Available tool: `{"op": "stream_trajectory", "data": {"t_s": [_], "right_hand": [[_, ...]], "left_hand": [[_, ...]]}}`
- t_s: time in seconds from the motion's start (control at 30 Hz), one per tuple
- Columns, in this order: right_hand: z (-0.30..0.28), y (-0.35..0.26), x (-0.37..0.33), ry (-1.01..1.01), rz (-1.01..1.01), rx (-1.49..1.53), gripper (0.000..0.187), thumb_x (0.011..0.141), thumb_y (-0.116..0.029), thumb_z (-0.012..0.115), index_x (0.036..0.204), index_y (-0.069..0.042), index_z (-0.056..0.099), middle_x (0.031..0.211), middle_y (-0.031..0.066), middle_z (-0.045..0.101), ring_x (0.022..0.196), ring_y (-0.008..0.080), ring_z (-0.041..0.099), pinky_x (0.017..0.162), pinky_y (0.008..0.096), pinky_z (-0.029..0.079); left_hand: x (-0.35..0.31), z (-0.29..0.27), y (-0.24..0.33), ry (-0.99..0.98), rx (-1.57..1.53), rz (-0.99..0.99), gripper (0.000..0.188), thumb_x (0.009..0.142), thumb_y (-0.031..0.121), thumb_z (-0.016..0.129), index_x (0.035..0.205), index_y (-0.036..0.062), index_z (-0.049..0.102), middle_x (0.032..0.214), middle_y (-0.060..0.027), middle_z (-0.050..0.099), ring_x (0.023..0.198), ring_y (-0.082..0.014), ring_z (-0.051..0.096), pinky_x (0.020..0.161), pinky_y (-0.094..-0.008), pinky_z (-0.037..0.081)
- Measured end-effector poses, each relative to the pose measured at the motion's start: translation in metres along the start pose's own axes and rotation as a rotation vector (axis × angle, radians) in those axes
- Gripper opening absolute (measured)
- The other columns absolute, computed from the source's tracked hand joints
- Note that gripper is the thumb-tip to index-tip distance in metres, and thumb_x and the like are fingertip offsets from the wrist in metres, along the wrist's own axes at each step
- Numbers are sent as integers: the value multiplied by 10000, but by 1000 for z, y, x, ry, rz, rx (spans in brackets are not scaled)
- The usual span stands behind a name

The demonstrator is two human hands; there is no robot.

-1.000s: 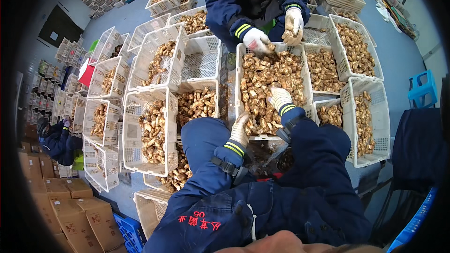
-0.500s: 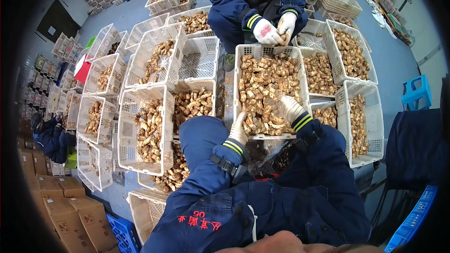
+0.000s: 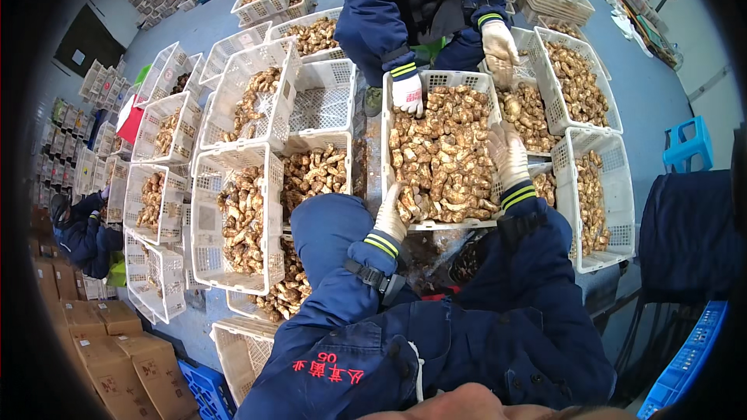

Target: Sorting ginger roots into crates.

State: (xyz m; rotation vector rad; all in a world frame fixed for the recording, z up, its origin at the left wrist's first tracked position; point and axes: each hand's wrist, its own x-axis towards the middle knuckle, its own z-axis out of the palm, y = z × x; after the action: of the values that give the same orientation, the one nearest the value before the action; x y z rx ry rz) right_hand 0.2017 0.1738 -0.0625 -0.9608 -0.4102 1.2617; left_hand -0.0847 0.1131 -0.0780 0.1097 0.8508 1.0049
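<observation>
A white plastic crate (image 3: 387,136) full of brown-and-cream mushrooms (image 3: 443,155) stands in front of me. My left hand (image 3: 392,214), in a pale knit glove, grips the crate's near left side, its thumb at the mushrooms. On the opposite side my right hand (image 3: 510,157) is closed over the right rim, its gloved fingers pointing away from me. Across from me a co-worker's gloved hand (image 3: 408,96) rests at the far left corner. The co-worker's other gloved hand (image 3: 499,48) hangs over the crate of mushrooms (image 3: 526,113) to the right.
More white crates of mushrooms stand at my left (image 3: 237,218) and right (image 3: 603,194). One crate (image 3: 323,101) on the left shows its bare bottom. A blue stool (image 3: 689,144) stands at the right. Cardboard boxes (image 3: 117,365) are stacked at the lower left, near another seated person (image 3: 82,233).
My right hand has moved from above the mushrooms to the right rim. The co-worker's hands, together before, have parted to the far left corner and the right crate. My left hand stays.
</observation>
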Motion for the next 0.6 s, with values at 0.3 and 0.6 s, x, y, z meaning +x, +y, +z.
{"op": "stream_trajectory", "data": {"t_s": [0.3, 0.6], "right_hand": [[-40, 65, 40, -376, -720, -2341, 355, 771, -249, 623, 1112, -155, 595, 1225, 75, 542, 1143, 280, 494, 945, 423, 394], [16, 53, -8, -247, 74, -686, 363, 869, -151, 592, 1174, 39, 541, 1212, 130, 565, 1096, 231, 534, 953, 332, 430]], "left_hand": [[-4, 24, -14, -18, 129, -10, 428, 818, 430, 627, 1107, 117, 583, 1000, -26, 620, 896, -170, 597, 770, -350, 497], [-12, 24, 3, -100, -83, -3, 295, 885, 305, 570, 1074, 79, 559, 883, -85, 622, 748, -218, 624, 688, -357, 542]]}}
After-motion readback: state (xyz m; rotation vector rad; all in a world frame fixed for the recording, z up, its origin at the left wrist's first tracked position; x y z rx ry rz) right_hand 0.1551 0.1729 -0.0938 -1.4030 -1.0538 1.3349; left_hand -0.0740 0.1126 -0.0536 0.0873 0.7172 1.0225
